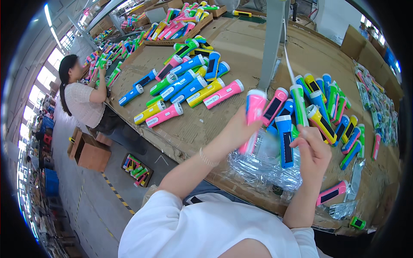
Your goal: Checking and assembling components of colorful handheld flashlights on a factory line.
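Note:
My left hand (241, 129) is closed around a pink flashlight (256, 105), its white head pointing up; both are blurred by motion. The fingers of my right hand (313, 148) are curled shut by the lower end of a green flashlight (297, 99). A thin white strip (287, 56) runs down from the grey post to this spot; whether the fingers pinch the strip or the flashlight cannot be made out. Between my hands a blue flashlight (284, 139) with a dark panel lies on clear plastic wrapping (262, 165). Another pink flashlight (275, 105) rests just behind my left hand.
Rows of colored flashlights (185, 88) cover the cardboard-topped table (232, 43) to the left. More lie loose on the right, beside bagged ones (374, 103). The grey post (273, 43) rises from the table. A co-worker (88, 92) stands at left, near a floor box (92, 152).

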Available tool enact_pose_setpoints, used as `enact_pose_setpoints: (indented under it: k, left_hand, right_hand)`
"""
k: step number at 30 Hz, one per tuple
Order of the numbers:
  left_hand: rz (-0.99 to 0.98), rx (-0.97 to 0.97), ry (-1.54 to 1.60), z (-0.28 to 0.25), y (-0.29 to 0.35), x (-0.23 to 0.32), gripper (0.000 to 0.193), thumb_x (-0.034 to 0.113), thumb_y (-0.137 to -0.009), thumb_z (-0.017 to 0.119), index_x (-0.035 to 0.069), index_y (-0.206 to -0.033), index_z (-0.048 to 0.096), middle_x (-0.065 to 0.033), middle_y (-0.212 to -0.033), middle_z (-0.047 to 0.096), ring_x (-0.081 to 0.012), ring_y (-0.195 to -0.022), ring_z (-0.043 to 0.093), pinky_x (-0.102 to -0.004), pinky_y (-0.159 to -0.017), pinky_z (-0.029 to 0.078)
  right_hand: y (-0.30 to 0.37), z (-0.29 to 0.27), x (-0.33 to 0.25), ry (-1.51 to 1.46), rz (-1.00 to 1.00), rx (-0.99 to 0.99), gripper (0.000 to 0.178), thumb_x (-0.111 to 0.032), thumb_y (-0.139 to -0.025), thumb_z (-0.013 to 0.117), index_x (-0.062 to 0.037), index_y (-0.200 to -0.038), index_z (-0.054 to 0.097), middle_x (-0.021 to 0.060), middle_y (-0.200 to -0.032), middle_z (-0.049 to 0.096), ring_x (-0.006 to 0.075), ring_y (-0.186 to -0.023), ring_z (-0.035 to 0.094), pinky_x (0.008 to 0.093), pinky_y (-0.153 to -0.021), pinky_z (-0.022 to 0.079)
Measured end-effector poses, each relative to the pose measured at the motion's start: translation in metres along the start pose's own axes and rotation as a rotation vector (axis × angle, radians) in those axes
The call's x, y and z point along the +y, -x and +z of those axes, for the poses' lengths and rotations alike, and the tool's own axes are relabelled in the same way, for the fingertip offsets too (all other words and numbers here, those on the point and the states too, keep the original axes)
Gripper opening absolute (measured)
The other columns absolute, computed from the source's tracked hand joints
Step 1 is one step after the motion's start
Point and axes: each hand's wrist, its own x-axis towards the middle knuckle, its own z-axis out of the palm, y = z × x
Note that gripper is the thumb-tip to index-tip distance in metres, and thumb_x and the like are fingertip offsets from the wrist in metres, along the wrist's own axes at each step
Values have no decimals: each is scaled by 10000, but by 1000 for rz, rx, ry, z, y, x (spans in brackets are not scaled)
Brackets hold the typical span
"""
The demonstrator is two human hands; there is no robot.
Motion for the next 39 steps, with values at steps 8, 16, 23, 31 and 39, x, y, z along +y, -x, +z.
enact_pose_setpoints:
  k: [8,16,23,31,39]
  left_hand:
    - [507,421,-797,-35,-96,-32,358,100,-845,595,24,-1195,605,-201,-1166,611,-380,-1120,571,-447,-980,460]
    - [58,228,-1151,-106,-85,-102,447,231,-816,678,37,-1192,534,-183,-921,647,-342,-904,672,-440,-764,549]
    - [-175,-14,1022,-110,28,-37,461,252,-899,628,46,-1288,490,-92,-939,640,-225,-817,683,-363,-621,569]
    - [-94,214,659,-68,109,-27,500,41,-845,699,32,-1281,454,-68,-1070,587,-146,-931,626,-304,-798,538]
    - [178,303,457,-55,113,-25,682,69,-870,678,6,-1431,296,-111,-1142,589,-181,-1046,606,-330,-884,507]
  right_hand:
    - [9,2,-3,-290,121,92,695,33,-904,569,62,-1512,234,110,-792,694,172,-823,648,303,-828,494]
    - [2,12,-10,-456,372,-3,335,41,-891,624,43,-1202,499,126,-836,705,173,-823,688,283,-741,518]
    - [-8,47,-21,-146,400,-176,62,-5,-840,705,14,-890,674,68,-835,684,113,-705,623,242,-659,476]
    - [-27,114,-51,-20,91,-462,130,-52,-759,750,-19,-867,686,51,-703,547,155,-677,520,283,-598,390]
    - [-27,134,-56,41,125,-536,94,-103,-809,717,-16,-839,696,104,-761,639,252,-739,580,360,-692,431]
